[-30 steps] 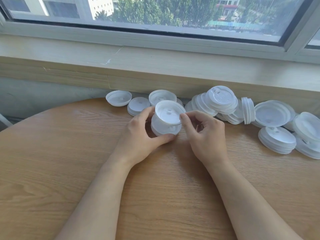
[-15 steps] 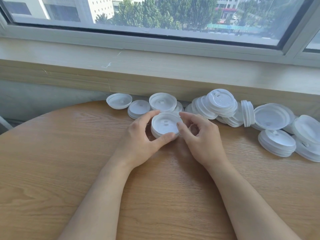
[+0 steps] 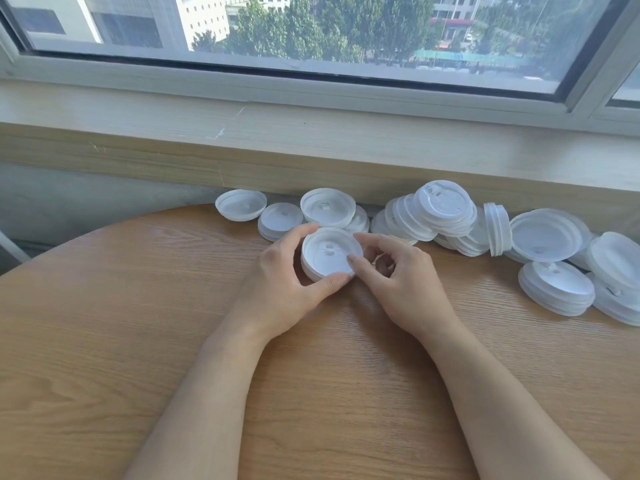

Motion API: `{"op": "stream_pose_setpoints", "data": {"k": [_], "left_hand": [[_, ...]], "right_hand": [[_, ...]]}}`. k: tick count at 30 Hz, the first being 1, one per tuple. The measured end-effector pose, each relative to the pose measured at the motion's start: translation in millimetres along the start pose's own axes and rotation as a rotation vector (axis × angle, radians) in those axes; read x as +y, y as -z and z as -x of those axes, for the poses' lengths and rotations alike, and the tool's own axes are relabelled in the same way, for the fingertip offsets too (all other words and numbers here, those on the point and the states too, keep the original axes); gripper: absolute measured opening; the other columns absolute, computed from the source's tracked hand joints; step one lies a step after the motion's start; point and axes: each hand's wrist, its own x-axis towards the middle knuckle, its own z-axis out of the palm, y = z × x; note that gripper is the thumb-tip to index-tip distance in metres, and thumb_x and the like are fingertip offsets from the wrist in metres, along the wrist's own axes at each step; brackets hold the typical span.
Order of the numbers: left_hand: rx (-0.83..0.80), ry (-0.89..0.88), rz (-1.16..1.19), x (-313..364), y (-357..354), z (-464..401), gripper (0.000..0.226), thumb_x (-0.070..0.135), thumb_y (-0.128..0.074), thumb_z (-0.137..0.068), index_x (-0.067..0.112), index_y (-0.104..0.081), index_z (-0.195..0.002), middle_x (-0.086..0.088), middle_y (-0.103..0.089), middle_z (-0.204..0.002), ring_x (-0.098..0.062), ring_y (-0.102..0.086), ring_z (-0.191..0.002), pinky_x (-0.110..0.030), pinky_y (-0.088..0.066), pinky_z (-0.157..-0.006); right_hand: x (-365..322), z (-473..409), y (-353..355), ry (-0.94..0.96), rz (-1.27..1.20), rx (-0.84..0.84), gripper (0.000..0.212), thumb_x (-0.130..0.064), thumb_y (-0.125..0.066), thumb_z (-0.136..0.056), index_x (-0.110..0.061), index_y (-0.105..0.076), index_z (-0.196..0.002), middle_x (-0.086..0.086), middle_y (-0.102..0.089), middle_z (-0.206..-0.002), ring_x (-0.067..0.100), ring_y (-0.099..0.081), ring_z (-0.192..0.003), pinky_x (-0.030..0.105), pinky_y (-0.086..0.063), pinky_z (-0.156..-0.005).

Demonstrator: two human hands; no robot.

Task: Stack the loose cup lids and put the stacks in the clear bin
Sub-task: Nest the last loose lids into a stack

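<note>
Both hands [image 3: 277,289] [image 3: 405,282] grip short white lid stack [image 3: 329,258].

A round wooden table [image 3: 104,341] fills the lower part of the view, its far edge close under a pale wooden window sill [image 3: 311,140]. Above the sill runs a white window frame [image 3: 242,77] (sliding panes, by the look). Beyond the frame stand green trees [image 3: 329,26] and buildings [image 3: 131,19].
</note>
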Motion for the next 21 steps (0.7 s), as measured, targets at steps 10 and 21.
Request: {"op": "stream_pose_setpoints", "data": {"k": [10,21], "left_hand": [[0.156,0.021,0.056,-12,21,-3,0.085,0.051,-0.095,-0.066,0.039,-0.057,-0.141,0.025,-0.06,-0.137,-0.004,-0.061,-0.123,-0.034,-0.054,-0.103],[0.275,0.031,0.142,-16,22,-8,0.083,0.046,-0.096,-0.067,0.033,-0.06,-0.141,0.019,-0.065,-0.13,0.0,-0.062,-0.117,-0.024,-0.057,-0.09]], "right_hand": [[-3,-21,-14,0.07,0.177,-0.026,0.045,-0.022,-0.051,-0.107,-0.042,-0.053,-0.147,-0.013,-0.07,-0.097,0.013,-0.066,-0.092,0.042,-0.052,-0.089],[2,-30,-20,0.089,0.295,0.159,0.016,-0.029,-0.069,-0.096,-0.03,-0.073,-0.111,-0.014,-0.068,-0.084,0.006,-0.058,-0.073,0.036,-0.052,-0.074]]}}
